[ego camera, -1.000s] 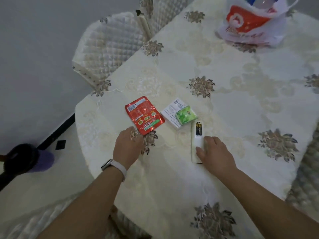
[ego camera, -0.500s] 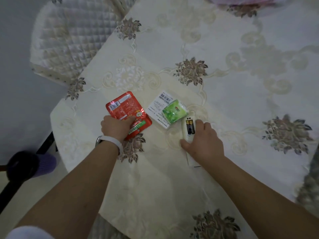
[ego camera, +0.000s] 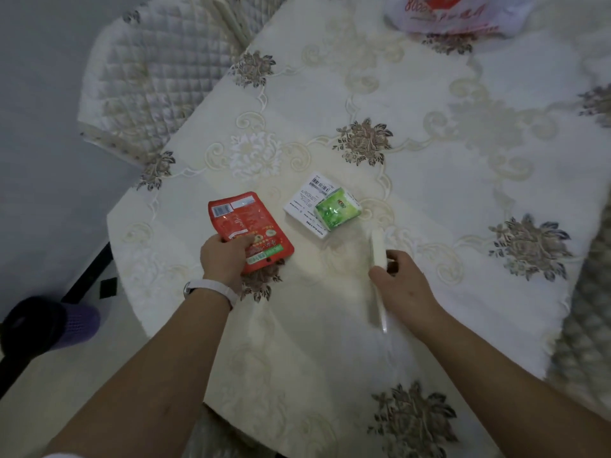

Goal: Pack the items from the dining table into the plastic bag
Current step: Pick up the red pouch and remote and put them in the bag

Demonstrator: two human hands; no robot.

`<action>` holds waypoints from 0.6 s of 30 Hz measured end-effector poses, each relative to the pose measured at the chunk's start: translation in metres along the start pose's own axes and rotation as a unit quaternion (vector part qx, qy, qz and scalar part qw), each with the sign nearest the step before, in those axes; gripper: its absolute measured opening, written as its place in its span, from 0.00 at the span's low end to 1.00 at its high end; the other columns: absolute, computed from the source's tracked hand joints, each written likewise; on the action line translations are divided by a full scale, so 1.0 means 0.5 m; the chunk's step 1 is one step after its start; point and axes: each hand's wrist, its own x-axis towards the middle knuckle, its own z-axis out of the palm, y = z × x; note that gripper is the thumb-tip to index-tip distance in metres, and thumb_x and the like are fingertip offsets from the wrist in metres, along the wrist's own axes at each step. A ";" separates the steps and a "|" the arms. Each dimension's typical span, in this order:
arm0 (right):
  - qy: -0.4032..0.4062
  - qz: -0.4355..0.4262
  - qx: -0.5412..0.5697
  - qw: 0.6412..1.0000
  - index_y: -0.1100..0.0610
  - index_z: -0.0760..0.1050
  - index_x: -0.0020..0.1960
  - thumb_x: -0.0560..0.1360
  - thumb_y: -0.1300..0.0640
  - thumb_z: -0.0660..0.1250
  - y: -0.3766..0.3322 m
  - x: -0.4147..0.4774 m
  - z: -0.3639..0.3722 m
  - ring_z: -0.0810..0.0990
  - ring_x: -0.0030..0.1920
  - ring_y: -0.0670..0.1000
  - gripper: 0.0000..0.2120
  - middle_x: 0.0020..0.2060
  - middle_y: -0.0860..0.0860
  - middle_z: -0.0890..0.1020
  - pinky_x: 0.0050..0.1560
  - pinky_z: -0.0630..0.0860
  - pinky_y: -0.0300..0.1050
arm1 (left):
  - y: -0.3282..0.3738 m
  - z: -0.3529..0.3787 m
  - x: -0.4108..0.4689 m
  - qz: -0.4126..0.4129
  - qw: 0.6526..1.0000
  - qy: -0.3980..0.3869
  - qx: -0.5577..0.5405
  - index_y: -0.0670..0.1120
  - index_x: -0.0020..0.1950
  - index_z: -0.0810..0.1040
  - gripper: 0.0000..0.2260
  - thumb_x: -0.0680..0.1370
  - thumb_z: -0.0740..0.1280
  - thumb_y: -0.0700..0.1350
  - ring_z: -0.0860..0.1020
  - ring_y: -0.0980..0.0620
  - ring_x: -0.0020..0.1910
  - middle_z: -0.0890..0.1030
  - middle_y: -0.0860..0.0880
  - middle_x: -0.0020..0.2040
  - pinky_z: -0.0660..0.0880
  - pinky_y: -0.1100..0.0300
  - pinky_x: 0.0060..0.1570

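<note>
My left hand point(ego camera: 224, 259) grips the near edge of a red snack packet point(ego camera: 251, 226), thumb on top. My right hand point(ego camera: 401, 282) holds a white remote control point(ego camera: 378, 249) turned on its side edge, lifted off the cloth. A green tissue pack point(ego camera: 337, 213) lies on a white box with a barcode point(ego camera: 305, 198) between the two hands, a little farther back. The white plastic bag with red print point(ego camera: 449, 14) sits at the table's far edge, cut off by the frame top.
The dining table point(ego camera: 463, 160) wears a cream embroidered cloth with brown flowers. A quilted chair point(ego camera: 148, 81) stands at the far left, another chair point(ego camera: 588, 325) at the right edge. A dark and purple object point(ego camera: 49, 328) lies on the floor at left.
My left hand has closed on the red packet and begun lifting it. My right hand has tipped the remote onto its side, hiding the batteries. The view shifted, bringing the bag back in.
</note>
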 end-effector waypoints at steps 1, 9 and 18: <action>-0.004 0.006 0.022 1.000 0.49 0.70 0.62 0.76 0.54 0.64 0.002 -0.017 -0.001 0.78 0.44 0.44 0.15 0.47 0.45 0.79 0.39 0.72 0.41 | -0.008 -0.016 -0.017 0.002 1.000 -0.013 -0.006 0.47 0.50 0.80 0.08 0.73 0.75 0.40 0.84 0.48 0.41 0.84 0.47 0.48 0.81 0.54 0.39; 0.020 -0.014 0.016 1.000 0.51 0.73 0.55 0.77 0.54 0.64 0.002 -0.201 -0.001 0.81 0.44 0.50 0.07 0.46 0.50 0.81 0.42 0.78 0.46 | -0.062 -0.143 -0.212 0.074 0.988 -0.126 -0.056 0.48 0.60 0.79 0.14 0.75 0.73 0.41 0.85 0.45 0.47 0.85 0.47 0.52 0.82 0.43 0.48; 0.085 -0.052 -0.002 0.995 0.50 0.74 0.52 0.77 0.52 0.66 0.030 -0.430 0.002 0.82 0.43 0.52 0.05 0.45 0.50 0.82 0.39 0.79 0.47 | -0.115 -0.244 -0.365 0.132 0.964 -0.206 -0.100 0.51 0.57 0.79 0.11 0.76 0.72 0.41 0.85 0.47 0.46 0.85 0.50 0.50 0.82 0.48 0.44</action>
